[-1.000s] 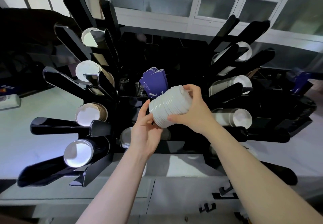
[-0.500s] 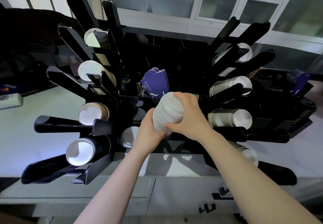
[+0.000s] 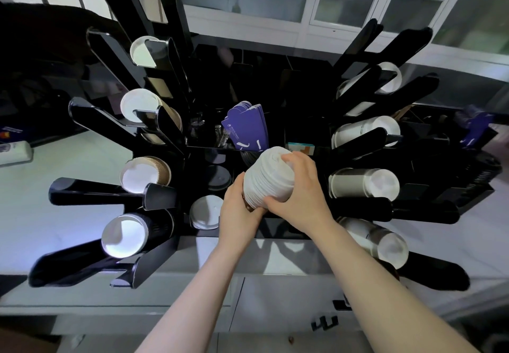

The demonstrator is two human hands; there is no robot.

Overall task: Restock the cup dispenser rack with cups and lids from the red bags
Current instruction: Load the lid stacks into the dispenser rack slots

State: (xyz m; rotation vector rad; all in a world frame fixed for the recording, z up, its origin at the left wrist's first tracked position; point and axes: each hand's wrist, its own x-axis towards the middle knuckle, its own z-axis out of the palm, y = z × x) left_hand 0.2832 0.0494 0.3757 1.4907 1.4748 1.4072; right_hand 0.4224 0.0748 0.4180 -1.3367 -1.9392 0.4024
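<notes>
A stack of white lids (image 3: 268,177) stands nearly upright over the middle of the black dispenser rack (image 3: 358,209). My right hand (image 3: 301,195) grips the stack from the right, thumb across its lower front. My left hand (image 3: 238,212) holds the stack's lower left side from beneath. Another pile of white lids (image 3: 206,212) sits in the compartment just left of my hands. No red bag is in view.
Cup stacks fill the rack's slanted channels on the left (image 3: 144,173) and right (image 3: 363,184). Purple sleeves (image 3: 246,128) stand in a bin behind the lids. A black lid (image 3: 219,177) lies in a middle slot. The rack rests on a white counter (image 3: 55,176) above grey drawers.
Both hands tipped the lid stack from slanted to nearly upright and lowered it toward the rack's middle compartment. My left hand slid from the stack's end to beneath it.
</notes>
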